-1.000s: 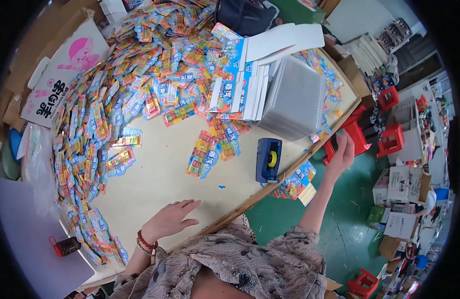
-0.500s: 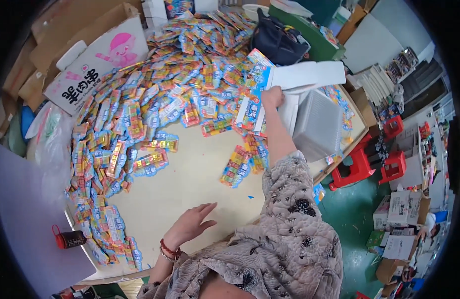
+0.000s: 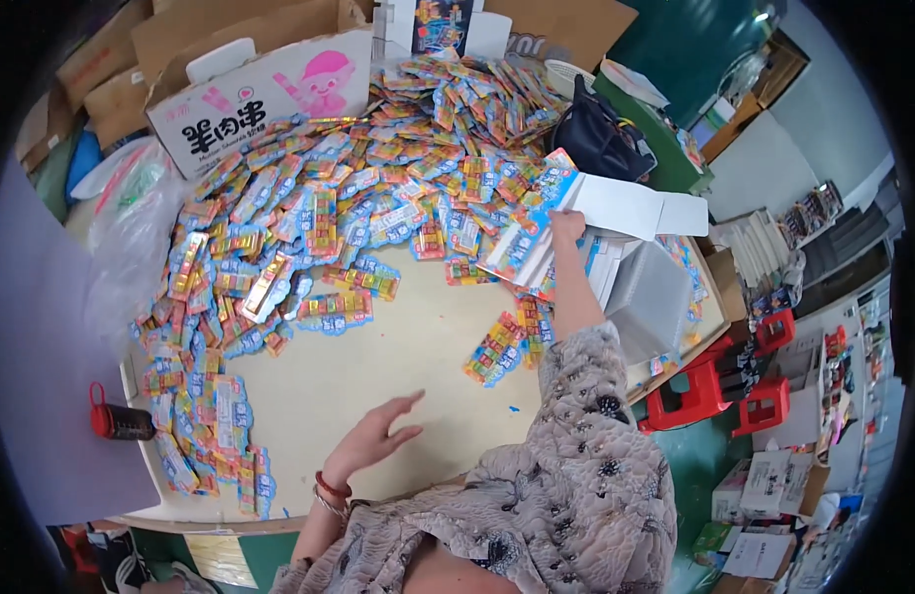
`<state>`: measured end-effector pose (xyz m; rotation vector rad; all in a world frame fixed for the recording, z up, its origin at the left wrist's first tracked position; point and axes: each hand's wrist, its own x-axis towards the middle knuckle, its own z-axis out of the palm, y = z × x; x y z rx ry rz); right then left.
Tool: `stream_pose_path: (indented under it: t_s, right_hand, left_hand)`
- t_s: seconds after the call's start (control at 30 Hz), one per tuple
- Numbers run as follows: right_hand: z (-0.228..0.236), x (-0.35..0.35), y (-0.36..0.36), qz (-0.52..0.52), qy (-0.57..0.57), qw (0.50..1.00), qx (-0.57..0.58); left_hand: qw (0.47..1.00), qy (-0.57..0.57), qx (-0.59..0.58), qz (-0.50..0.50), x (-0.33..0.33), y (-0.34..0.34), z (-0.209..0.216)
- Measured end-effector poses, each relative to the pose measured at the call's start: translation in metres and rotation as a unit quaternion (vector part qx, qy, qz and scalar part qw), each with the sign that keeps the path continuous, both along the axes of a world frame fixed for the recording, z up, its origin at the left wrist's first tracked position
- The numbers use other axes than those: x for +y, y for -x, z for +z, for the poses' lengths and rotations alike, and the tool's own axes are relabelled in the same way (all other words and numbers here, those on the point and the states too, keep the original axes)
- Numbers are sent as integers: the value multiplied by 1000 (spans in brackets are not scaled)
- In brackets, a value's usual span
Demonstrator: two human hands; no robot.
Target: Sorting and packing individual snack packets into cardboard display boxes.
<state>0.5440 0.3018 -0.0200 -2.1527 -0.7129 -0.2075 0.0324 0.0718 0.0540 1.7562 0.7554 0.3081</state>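
Note:
My right hand (image 3: 567, 228) is reached out to the far right of the table, its fingers closed on a folding carton (image 3: 525, 247) with a blue, colourfully printed panel and white inner flaps. More white card lies under that carton. Beside it, to the right, a stack of clear plastic trays (image 3: 651, 302) stands close to my forearm. My left hand (image 3: 373, 438) is open over the near part of the table, fingers apart and holding nothing. Between both hands lie a couple of blister packs of colourful sweets (image 3: 495, 348) on blue wavy cards.
A large heap of similar packs (image 3: 378, 163) curves around the table's far and left sides. Behind it stand a white carton (image 3: 264, 99) and a dark bag (image 3: 601, 134). A dark bottle (image 3: 121, 421) is at the left; red stools (image 3: 685, 396) stand right of the table.
My view has swung, so the table's contents sit lower and further right in it. My right hand keeps its grip on the carton, whose white flaps look more spread; my left hand stays open.

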Motion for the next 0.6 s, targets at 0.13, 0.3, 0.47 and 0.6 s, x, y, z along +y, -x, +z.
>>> stream_pose_path:
  t_s: [0.13, 0.3, 0.47, 0.6]
  right_hand:
    - [61, -28, 79, 206, -112, 971, -45]
    - [123, -136, 258, 438, -86, 889, -104]
    - [95, -188, 327, 626, -56, 771, -100]
    - [101, -202, 339, 608, -70, 782, -121]
  left_hand:
    - [981, 2, -118, 151, 26, -15, -13]
    - [895, 186, -227, 337, 77, -58, 2]
    - [825, 336, -299, 342, 82, -62, -38]
    - [784, 338, -333, 401, 66, -27, -68]
